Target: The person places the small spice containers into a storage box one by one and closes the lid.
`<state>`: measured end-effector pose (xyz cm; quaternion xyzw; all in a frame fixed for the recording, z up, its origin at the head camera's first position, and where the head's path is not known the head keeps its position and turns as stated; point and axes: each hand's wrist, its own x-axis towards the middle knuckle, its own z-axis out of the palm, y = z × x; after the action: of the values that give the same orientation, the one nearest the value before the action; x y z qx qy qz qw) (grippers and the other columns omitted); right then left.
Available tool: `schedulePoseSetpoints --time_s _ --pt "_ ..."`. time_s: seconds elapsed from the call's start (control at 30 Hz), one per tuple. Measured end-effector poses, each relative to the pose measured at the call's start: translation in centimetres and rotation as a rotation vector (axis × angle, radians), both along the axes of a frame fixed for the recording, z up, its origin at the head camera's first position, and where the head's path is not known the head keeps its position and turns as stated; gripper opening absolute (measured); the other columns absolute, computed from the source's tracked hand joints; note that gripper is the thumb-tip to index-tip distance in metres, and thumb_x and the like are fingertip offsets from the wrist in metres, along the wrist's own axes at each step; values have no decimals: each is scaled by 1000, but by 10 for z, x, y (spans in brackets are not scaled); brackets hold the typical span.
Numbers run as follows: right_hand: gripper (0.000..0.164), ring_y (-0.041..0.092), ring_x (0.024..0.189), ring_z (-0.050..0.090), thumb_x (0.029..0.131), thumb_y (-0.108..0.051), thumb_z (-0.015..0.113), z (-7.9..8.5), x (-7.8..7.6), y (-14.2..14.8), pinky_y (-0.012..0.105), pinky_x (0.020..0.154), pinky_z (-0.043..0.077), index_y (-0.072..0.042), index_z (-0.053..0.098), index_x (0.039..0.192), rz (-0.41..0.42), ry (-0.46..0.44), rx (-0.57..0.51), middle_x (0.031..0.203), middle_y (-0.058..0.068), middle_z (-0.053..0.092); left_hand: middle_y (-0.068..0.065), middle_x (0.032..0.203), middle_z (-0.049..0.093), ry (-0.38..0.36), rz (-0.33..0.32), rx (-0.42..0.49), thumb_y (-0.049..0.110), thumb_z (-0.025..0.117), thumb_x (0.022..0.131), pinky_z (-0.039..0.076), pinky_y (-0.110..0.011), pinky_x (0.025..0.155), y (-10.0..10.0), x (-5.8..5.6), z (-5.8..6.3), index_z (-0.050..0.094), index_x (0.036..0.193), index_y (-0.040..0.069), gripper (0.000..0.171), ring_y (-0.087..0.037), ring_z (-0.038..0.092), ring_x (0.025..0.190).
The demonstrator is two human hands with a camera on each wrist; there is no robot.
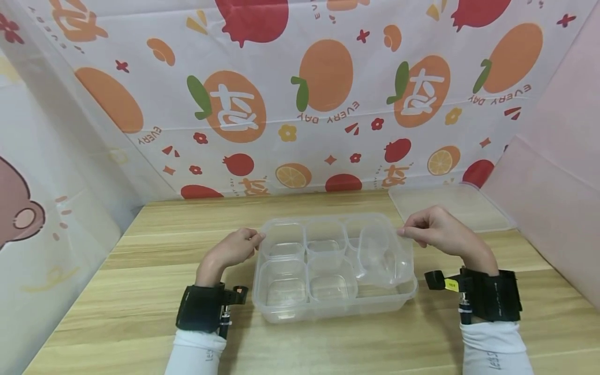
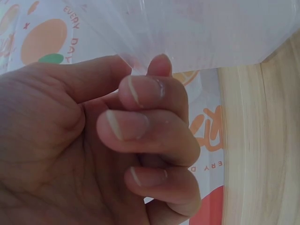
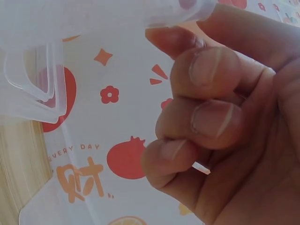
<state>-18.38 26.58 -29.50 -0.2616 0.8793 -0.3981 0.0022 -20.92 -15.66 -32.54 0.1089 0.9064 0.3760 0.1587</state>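
Observation:
On the table stands a large clear plastic container that holds several small clear boxes in rows. My left hand pinches the container's left rim at the back corner, and its wall fills the top of the left wrist view. At the container's right end, my right hand pinches the edge of another small clear box between thumb and forefinger. That box is tilted, partly above the right-hand section. In the right wrist view, the held box spans the top left.
A flat translucent lid lies on the wooden table at the back right. A fruit-print cloth hangs behind the table, with further cloths on the left and right sides.

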Motion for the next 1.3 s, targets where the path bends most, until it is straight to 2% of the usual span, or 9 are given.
schedulePoseSetpoints --time_s 0.27,0.57,0.73,1.03,1.3 --pt "19 8 49 35 95 -6 70 0 -2 -3 24 45 26 -9 70 75 21 -39 22 57 -6 46 -1 65 41 7 1 -5 21 40 111 32 -32 57 -2 0 1 63 104 -4 34 -17 37 56" --pt "22 8 50 36 94 -8 70 -3 -6 -5 24 46 27 -9 67 73 60 -113 64 57 -6 45 -2 66 41 -3 13 -16 21 40 111 33 -32 57 -2 0 -2 63 105 -4 34 -17 37 57" --pt "21 8 49 36 94 -8 70 -4 -6 -5 23 47 26 -9 68 74 52 -148 92 57 -5 45 -1 65 41 5 4 -11 21 40 110 32 -32 57 -2 -1 -2 62 101 -3 33 -17 36 56" --pt "20 7 49 36 93 -5 70 -6 -7 -7 23 47 26 -8 68 73 81 -155 87 58 -5 45 -1 64 41 9 -5 -4 19 41 110 32 -32 57 0 -1 -2 63 103 -4 33 -16 37 55" --pt "14 9 49 37 94 -7 70 -8 -9 -10 24 47 28 -7 71 80 98 -177 105 59 -5 47 -1 64 41 -2 -1 6 19 40 110 32 -31 56 0 -1 -2 63 108 -6 34 -16 37 55"
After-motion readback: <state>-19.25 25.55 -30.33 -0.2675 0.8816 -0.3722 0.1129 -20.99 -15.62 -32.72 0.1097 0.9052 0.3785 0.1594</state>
